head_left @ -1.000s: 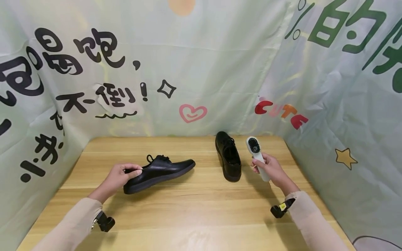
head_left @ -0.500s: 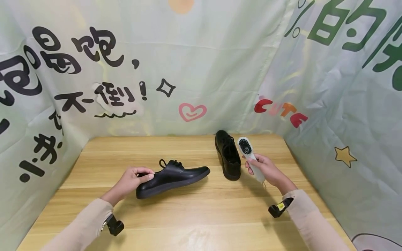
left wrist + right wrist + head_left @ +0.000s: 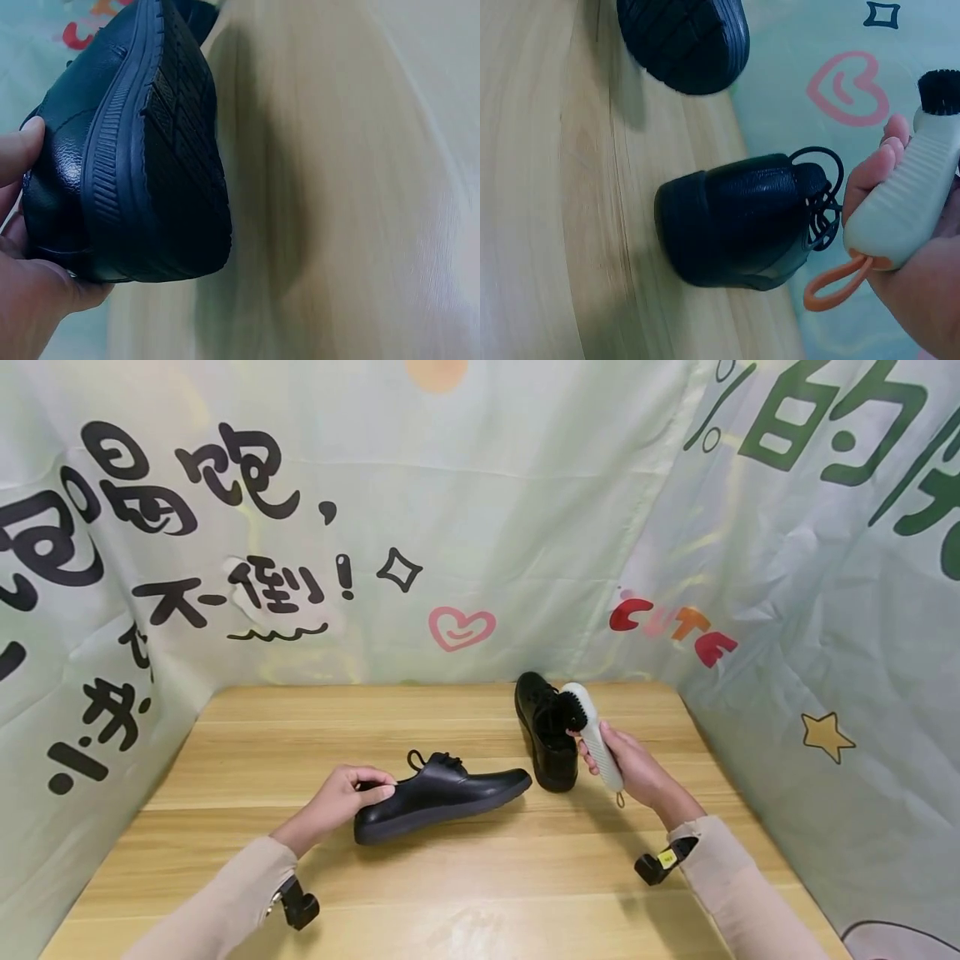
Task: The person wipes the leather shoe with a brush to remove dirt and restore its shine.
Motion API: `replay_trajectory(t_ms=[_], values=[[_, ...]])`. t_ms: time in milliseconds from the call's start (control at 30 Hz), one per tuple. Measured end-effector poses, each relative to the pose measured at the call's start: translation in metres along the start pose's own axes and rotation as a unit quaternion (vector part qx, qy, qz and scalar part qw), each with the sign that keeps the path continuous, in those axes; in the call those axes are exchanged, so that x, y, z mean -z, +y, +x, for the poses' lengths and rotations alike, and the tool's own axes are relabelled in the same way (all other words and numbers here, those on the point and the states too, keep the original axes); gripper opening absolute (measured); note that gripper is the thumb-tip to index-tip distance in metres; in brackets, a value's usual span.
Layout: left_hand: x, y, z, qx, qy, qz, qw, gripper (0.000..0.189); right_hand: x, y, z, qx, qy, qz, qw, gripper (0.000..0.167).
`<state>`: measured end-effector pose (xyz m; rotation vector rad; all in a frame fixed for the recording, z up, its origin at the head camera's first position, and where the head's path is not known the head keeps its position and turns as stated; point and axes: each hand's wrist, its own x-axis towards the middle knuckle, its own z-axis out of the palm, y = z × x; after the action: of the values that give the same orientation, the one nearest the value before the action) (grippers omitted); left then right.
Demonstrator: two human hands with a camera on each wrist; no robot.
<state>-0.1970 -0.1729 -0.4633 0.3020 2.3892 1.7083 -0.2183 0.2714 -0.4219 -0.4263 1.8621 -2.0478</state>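
I'm watching the left hand (image 3: pixel 339 803) pinching shoe 1 (image 3: pixel 450 800) at its heel, midway between the side edges of the worktop (image 3: pixel 480 893), likely baring its upper; right hand (image 3: pixel 636 766) gripping brush (image 3: pixel 597 742) by handle; shoe 2 (image 3: pixel 556 768) standing toward far edge

"CUTE" (image 3: pixel 684 625), "喝饱,不倒!" (image 3: pixel 277 585), "的" (image 3: pixel 813 425), on cloth (image 3: pixel 525 527)

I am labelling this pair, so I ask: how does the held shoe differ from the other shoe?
The held shoe is off the table, in the left grip; the other shoe stands on it. The held shoe points to the right; the other shoe points away. Both are black and laced.
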Motion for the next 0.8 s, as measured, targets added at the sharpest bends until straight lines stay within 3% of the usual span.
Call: replay_trajectory(t_ms=[167,300,367,467,567,667,800], values=[[-0.013,0.002,0.007,0.011,-0.017,-0.019,0.9996,0.023,-0.005,-0.001,0.000,-0.008,0.045,-0.050,0.9977,0.047],[-0.019,0.001,0.009,0.007,-0.027,-0.030,0.9992,0.023,-0.011,0.002,0.000,-0.043,0.091,-0.150,0.9835,0.057],[-0.021,0.000,0.009,0.004,-0.029,-0.032,0.9990,0.023,-0.014,0.005,0.001,-0.060,0.084,-0.174,0.9793,0.056],[-0.022,-0.002,0.009,0.005,-0.030,-0.033,0.9990,0.023,-0.018,0.010,0.003,-0.068,0.057,-0.155,0.9840,0.047],[-0.022,-0.003,0.009,0.009,-0.027,-0.034,0.9990,0.023,-0.020,0.015,0.005,-0.055,0.019,-0.091,0.9941,0.039],[-0.022,-0.003,0.010,0.016,-0.025,-0.039,0.9988,0.024,-0.021,0.018,0.006,-0.046,-0.008,-0.039,0.9982,0.031],[-0.022,-0.004,0.011,0.022,-0.025,-0.047,0.9983,0.026,-0.024,0.020,0.007,-0.050,-0.015,-0.036,0.9980,0.032]])
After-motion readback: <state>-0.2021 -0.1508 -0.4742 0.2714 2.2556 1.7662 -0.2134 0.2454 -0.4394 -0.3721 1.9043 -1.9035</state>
